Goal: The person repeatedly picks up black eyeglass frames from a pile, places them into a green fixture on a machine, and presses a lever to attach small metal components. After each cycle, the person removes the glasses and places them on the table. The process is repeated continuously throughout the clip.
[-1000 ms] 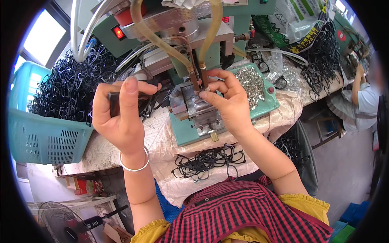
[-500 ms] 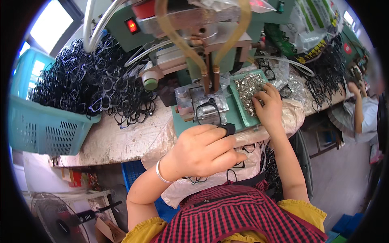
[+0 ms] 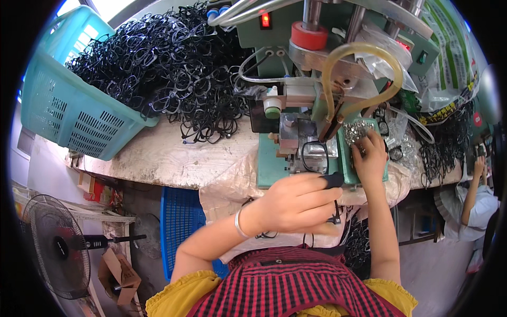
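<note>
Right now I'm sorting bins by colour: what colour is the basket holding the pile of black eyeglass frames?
The basket is light teal, seen best in the head view.

A teal basket (image 3: 79,113) sits tilted at the bench's left end, and a heap of black frames (image 3: 163,63) spills from it onto the worn benchtop (image 3: 174,158). Under the bench stand a blue crate (image 3: 182,222), a black fan (image 3: 55,245) and, just right of the fan, a torn cardboard box (image 3: 119,274). At the far right another person (image 3: 472,203) in a pale top stands beside more black frames (image 3: 443,145).
</note>
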Demonstrator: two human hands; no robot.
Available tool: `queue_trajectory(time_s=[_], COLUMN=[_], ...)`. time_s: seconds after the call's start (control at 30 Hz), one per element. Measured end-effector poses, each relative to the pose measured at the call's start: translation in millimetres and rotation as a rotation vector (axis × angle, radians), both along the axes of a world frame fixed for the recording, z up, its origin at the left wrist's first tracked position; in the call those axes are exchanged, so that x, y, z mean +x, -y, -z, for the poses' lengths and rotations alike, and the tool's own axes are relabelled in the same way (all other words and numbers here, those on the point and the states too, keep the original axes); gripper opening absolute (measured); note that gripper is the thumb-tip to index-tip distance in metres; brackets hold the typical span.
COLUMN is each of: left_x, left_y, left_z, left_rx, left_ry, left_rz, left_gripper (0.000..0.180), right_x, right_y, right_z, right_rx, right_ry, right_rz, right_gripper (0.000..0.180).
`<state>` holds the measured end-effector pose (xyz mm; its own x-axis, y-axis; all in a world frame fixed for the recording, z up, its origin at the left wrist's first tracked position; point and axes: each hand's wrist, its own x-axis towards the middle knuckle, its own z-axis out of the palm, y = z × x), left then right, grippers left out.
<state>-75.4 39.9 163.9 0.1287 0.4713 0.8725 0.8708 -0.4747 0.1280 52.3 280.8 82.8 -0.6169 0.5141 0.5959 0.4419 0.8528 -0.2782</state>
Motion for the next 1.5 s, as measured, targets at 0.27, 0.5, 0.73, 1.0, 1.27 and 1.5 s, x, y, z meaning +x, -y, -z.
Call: queue_trajectory(time_s=[0.27,0.5,0.73,1.0,1.27,1.5], left_x=[-109.1,-165.9,-223.6,-170.8,-166.1,-91.6], left_y=[5.0,13.2,68.8,81.7,86.5,67.2], left_z=[80.5,25.2,91.6,104.1,72.0,66.3], left_rx=[-0.244,0.254,-0.616,-0.551,-0.141,0.083], left_ry=[0.549,0.225,0.214,0.414,0.226,1.072], left_rz=[-0.801,-1.144,-1.589,-1.411,-1.278,-0.528], left_gripper=[0.108,0.065,0.03,0.023,0.014,0.008], right_x=[1.6,14.0,-4.0,42.4,-45.3,-48.7], right_y=[2.4,-2.1,6.1,31.0,77.2,91.5], right_z=[-0.3,16.1,-9.0,-17.7,-60.4,-61.8], right_rx=[-0.269,-0.491,-0.628,-0.679,-0.753,-0.967], right_ry=[-0.242,-0.455,-0.45,-0.417,-0.64,-0.75], right_rz=[0.0,0.026,-0.029,-0.007,-0.36,-0.412], right_gripper=[0.013,0.015,0.015,0.011,0.024,0.037])
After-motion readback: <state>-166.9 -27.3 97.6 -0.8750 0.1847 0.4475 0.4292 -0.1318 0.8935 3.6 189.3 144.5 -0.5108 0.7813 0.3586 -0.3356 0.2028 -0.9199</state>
